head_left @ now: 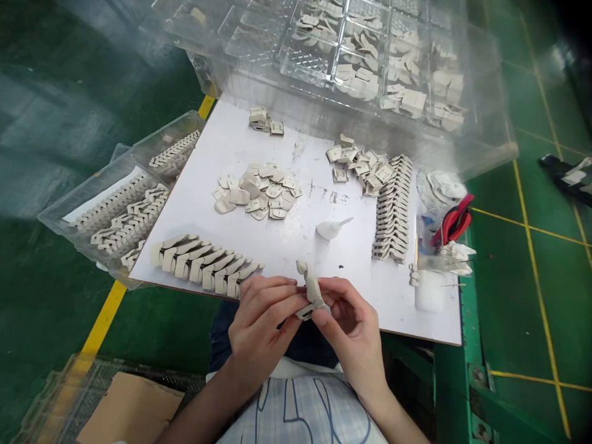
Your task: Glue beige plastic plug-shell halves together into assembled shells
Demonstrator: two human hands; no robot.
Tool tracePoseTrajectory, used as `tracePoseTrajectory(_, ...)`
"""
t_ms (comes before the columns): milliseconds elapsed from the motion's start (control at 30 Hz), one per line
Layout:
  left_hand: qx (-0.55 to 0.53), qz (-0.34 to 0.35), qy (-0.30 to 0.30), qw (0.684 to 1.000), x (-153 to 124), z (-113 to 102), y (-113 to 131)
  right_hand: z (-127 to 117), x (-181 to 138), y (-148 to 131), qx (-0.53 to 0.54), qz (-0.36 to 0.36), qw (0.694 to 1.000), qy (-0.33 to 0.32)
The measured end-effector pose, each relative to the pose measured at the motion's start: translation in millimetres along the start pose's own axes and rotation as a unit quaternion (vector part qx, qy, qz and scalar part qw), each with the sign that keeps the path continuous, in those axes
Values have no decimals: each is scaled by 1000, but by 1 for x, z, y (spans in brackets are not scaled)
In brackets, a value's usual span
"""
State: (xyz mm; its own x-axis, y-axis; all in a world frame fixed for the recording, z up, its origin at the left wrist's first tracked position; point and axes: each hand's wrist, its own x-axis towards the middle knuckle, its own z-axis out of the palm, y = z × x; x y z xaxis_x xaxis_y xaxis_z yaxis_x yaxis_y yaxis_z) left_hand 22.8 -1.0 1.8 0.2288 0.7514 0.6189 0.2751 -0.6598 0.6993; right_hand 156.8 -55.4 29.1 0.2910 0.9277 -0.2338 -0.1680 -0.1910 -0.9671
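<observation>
Near the front edge of the white board, both my hands grip one small off-white plastic clip-like part, which has a curved lever standing up from a squarish base. My left hand pinches it from the left, fingers together. From the right, the thumb and index finger of my right hand close on its base. My fingers cover part of the base. Just left of my left hand lies a slanted row of similar parts. Behind my hands sits a small white bottle with a thin nozzle.
A heap of flat rounded pieces and a pile of squarish pieces lie on the board. Stacked parts line its right. Clear compartment trays stand behind, another bin at left. Red-handled pliers sit at right.
</observation>
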Motion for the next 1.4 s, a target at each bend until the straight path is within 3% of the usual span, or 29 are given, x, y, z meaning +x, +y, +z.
tracePoseTrajectory(233, -85, -14, 1, 996, -15, -5, 0, 1, -10, -6, -63, -65, 996, -20)
tracePoseTrajectory(333, -78, -5, 1, 997, -15, -7, -5, 0, -6, -2, -36, -41, 998, -27)
tracePoseTrajectory(467, 10, 32, -29, 999, -3, -11, -8, 3, -1, 5, 45, 23, 999, -17)
tracePoseTrajectory(567, 59, 45, -9, 997, 5, -13, -5, 6, -1, 7, 92, 48, 995, -13)
tracePoseTrajectory(700, 50, 41, -4, 998, 6, -13, -4, 6, -1, 9, 98, 53, 994, -14)
tracePoseTrajectory(1033, 42, 42, -61, 996, 8, -11, -6, 3, 3, 12, 91, 64, 993, -29)
tracePoseTrajectory(1233, 46, 10, -5, 999, 0, -8, 0, 6, -2, 9, 45, 40, 997, -57)
tracePoseTrajectory(1400, 25, -14, 6, 1000, -9, -7, 2, 9, -2, 8, 37, 19, 997, -65)
